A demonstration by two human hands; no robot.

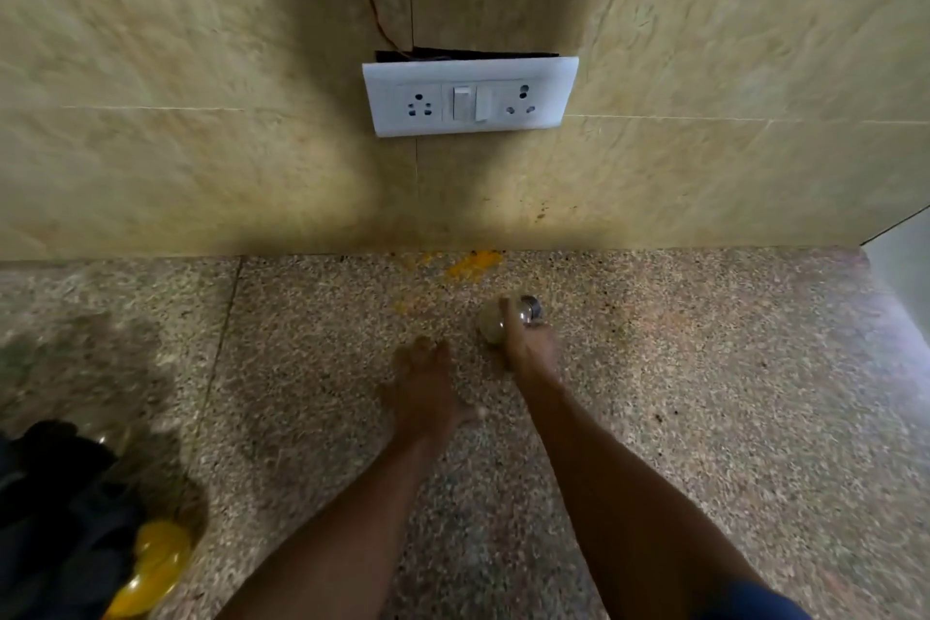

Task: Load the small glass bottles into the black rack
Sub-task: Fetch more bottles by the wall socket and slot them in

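Observation:
A small clear glass bottle (pixel 495 325) with a silver metal cap lies tilted on the speckled stone counter near the wall, and my right hand (pixel 531 350) is closed around it. My left hand (pixel 428 388) hovers just to the left of it, palm down, fingers apart, holding nothing. The black rack (pixel 60 509) stands at the bottom left corner, blurred. A bottle with yellow contents (pixel 153 564) sits in it, and a clear bottle top shows higher up in the rack.
The counter (pixel 704 393) ends at a beige tiled wall with a white double socket and switch plate (pixel 470 98). Yellow powder stains (pixel 473 264) mark the counter by the wall. A white edge stands at the far right.

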